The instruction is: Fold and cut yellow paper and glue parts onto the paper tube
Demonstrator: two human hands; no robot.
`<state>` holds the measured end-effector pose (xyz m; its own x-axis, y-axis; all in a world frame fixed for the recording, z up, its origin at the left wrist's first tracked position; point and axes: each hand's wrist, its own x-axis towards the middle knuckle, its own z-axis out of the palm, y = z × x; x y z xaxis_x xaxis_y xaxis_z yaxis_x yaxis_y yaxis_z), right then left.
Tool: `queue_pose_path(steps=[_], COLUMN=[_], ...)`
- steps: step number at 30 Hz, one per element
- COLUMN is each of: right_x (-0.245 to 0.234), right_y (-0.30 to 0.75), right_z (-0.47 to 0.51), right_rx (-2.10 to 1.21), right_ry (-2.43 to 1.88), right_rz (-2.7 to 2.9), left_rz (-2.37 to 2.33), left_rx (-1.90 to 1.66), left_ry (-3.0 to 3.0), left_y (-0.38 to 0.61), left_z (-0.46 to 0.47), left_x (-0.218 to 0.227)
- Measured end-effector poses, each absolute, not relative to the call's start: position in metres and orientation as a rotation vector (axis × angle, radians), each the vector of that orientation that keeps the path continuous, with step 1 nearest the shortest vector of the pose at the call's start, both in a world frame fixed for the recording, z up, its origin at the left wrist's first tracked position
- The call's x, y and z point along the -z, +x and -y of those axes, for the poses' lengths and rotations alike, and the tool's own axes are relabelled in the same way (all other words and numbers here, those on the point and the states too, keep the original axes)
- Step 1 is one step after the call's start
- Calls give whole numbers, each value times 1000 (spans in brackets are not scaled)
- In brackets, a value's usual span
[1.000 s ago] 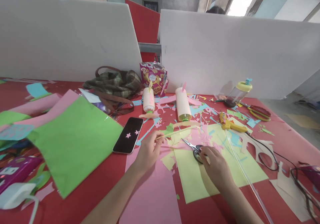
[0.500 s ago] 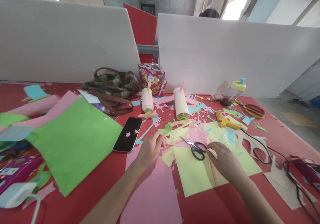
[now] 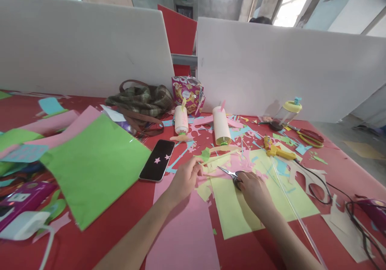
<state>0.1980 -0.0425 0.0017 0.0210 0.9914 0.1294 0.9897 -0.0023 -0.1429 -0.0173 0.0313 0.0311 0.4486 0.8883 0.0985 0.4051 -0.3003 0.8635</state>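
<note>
My left hand (image 3: 187,177) is closed in a pinch on a thin pale yellow paper strip (image 3: 221,157), which sticks out to the right. My right hand (image 3: 253,189) lies over the handles of the black-handled scissors (image 3: 226,171), fingers curled round them and mostly hiding them. The blades point up and left, above a yellow paper sheet (image 3: 232,217). Under my left forearm lies a pink paper sheet (image 3: 183,238). Pink and yellow paper scraps lie between my hands.
Two paper-wrapped bottles (image 3: 221,125) lie beyond my hands. A phone (image 3: 157,160) and green paper (image 3: 96,165) are to the left. At right are a yellow glue gun (image 3: 279,151) with its cable, a clear stick (image 3: 297,213), pliers (image 3: 310,137) and a jar (image 3: 285,117).
My right hand has moved left onto the scissors' handles, and the pink strip hanging below it no longer shows. My left hand keeps its pinch. The view has shifted slightly.
</note>
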Motion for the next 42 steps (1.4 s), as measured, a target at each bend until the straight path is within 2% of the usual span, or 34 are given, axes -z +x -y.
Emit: queue_pose_path(steps=[6, 11, 18, 24, 28, 34, 42], right_x=[3, 3, -2, -1, -6, -10, -7], right_y=[206, 212, 196, 176, 170, 167, 171], right_z=[45, 45, 44, 47, 50, 50, 47], right_rx=[-53, -188, -864, -1132, -1153, -1004, -910], right_ry=[-2078, -1995, -1624, -1286, -1127, -1151, -1254], right_rz=[1883, 1531, 1048, 786, 724, 620, 601], left_rz=[-922, -742, -648, -602, -610, -655, -668], left_rx=[-789, -672, -587, -415, -259, -34, -63], left_ry=[1487, 1085, 918, 765, 762, 847, 944], left_y=[-15, -15, -14, -9, -7, -1, 1], left_z=[-33, -32, -28, -28, -19, -6, -3], left_x=[-30, -32, -37, -35, -27, -23, -16])
